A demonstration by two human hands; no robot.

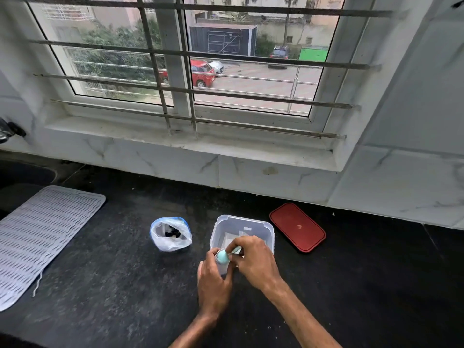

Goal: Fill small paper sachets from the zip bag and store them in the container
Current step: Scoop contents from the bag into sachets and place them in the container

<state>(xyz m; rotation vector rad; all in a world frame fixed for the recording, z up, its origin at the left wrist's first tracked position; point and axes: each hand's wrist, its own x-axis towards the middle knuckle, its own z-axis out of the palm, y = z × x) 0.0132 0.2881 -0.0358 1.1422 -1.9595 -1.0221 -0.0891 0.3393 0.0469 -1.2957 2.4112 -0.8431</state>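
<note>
A clear plastic container [266, 228] stands open on the black counter, with white paper sachets lying inside. Just in front of it my left hand [213, 280] holds a small white paper sachet [223, 267] upright. My right hand [253, 259] grips a light teal spoon [222, 256] whose bowl sits at the sachet's mouth. To the left, an open zip bag [170, 234] with a blue rim stands on the counter and shows dark pieces inside.
The container's red lid [297, 227] lies flat to the right. A grey ribbed drying mat [42, 237] covers the counter's left side beside a dark sink [22, 174]. A tiled wall and a barred window rise behind the black counter [125, 285].
</note>
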